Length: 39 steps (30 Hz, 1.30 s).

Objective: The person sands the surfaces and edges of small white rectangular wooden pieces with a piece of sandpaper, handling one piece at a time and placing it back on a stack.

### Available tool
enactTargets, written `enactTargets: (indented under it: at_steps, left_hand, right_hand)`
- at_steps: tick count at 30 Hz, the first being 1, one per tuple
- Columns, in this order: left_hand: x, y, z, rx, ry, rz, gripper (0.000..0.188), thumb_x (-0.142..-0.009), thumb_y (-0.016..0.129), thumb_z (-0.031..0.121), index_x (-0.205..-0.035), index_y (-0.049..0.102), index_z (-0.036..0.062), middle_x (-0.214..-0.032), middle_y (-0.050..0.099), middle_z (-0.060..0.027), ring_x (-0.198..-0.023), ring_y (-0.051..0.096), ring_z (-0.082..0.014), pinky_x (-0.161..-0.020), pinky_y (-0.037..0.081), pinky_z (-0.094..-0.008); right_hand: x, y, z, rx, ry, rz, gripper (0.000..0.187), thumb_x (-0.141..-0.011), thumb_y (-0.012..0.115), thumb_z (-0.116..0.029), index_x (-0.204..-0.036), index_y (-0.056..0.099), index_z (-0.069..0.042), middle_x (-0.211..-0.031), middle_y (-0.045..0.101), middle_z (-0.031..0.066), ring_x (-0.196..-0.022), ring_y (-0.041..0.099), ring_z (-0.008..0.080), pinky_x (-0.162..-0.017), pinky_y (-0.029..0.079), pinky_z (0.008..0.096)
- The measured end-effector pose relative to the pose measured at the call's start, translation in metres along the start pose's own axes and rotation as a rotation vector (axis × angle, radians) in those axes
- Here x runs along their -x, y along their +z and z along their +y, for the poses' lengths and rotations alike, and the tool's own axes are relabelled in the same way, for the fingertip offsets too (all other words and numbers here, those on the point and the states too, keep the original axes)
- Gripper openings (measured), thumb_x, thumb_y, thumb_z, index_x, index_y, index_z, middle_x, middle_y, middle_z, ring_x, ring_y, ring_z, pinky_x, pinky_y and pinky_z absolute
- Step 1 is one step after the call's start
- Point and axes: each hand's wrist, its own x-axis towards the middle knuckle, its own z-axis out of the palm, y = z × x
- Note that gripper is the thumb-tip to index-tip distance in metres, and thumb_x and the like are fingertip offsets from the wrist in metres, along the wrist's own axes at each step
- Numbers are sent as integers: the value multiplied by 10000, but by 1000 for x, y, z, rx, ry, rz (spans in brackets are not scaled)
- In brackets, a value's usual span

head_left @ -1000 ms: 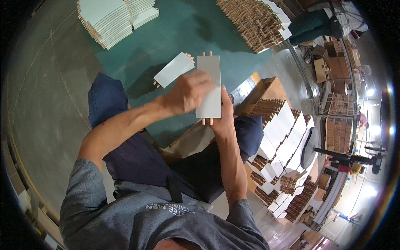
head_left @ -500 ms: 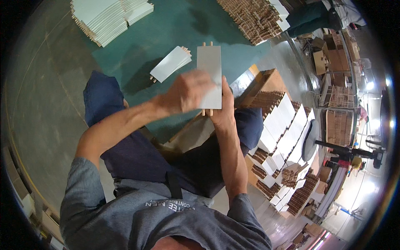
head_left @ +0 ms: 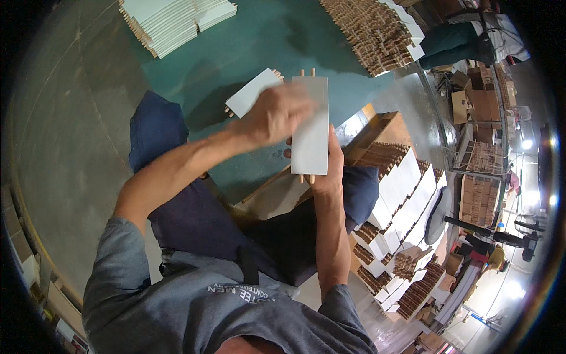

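A white rectangular panel (head_left: 311, 141) with wooden dowel pegs sticking out of both short ends is held upright lengthwise before me. My right hand (head_left: 335, 160) grips it from behind along its right edge, with fingertips showing past the left edge. Across the panel's upper part lies my left hand (head_left: 276, 115), its fingers curled and blurred by motion; whatever they hold, if anything, is hidden. Just beyond the left hand, a small pile of similar pegged white panels (head_left: 247, 97) rests on the green surface (head_left: 259, 44), partly covered by that hand.
Stacked white panels (head_left: 171, 23) stand at the far left, and another pegged stack (head_left: 371, 32) at the far right. More panels (head_left: 395, 189) are piled to my right beside a fan (head_left: 437, 217). Another person's legs (head_left: 451, 44) show at the upper right.
The whole view has shifted, moving the scene slightly right and down. My left hand has slid toward the panel's far end, while my right hand keeps its hold.
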Motion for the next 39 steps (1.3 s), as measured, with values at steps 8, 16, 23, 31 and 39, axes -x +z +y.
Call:
enactTargets:
  at_steps: [8, 16, 23, 31, 39]
  left_hand:
    - [-21, -51, -40, -30, -314, 320, 111, -901, 679, 64, -973, 716, -11, -823, 646, -59, -667, 561, -116, -590, 440, -283]
    - [3, -18, -21, -79, -35, 102, 84, -860, 622, 59, -885, 676, 0, -832, 630, -121, -732, 614, -241, -642, 501, -366]
    - [45, 41, 58, 189, 276, -156, 89, -773, 658, 88, -851, 659, 44, -789, 576, -50, -748, 594, -189, -596, 530, -349]
    - [17, 15, 30, 340, -149, 105, 93, -892, 697, 118, -926, 720, 35, -789, 650, -84, -718, 621, -191, -642, 520, -337]
    - [6, -12, 12, 255, -314, 180, 53, -886, 674, 39, -885, 695, -10, -770, 621, -51, -633, 547, -120, -562, 455, -277]
  right_hand:
    - [6, 12, 3, -98, 39, -112, 538, -1067, 306, -401, -1432, 420, -21, -1260, 573, 271, -898, 627, 289, -709, 570, 418]
    - [9, 24, 8, 294, -84, 37, 515, -1080, 271, -397, -1315, 496, 2, -1101, 660, 199, -776, 682, 250, -642, 595, 348]
    - [3, 0, 1, 63, -171, -3, 496, -1069, 352, -361, -1367, 481, 15, -1172, 632, 201, -996, 647, 255, -823, 572, 353]
    - [-1, -25, -3, -387, -191, -244, 492, -1049, 411, -433, -1235, 532, 7, -999, 657, 150, -784, 680, 162, -558, 579, 216]
    - [0, 7, -5, -88, -152, -2, 665, -908, 500, -296, -1480, 352, 11, -1406, 505, 264, -1216, 564, 393, -987, 501, 509]
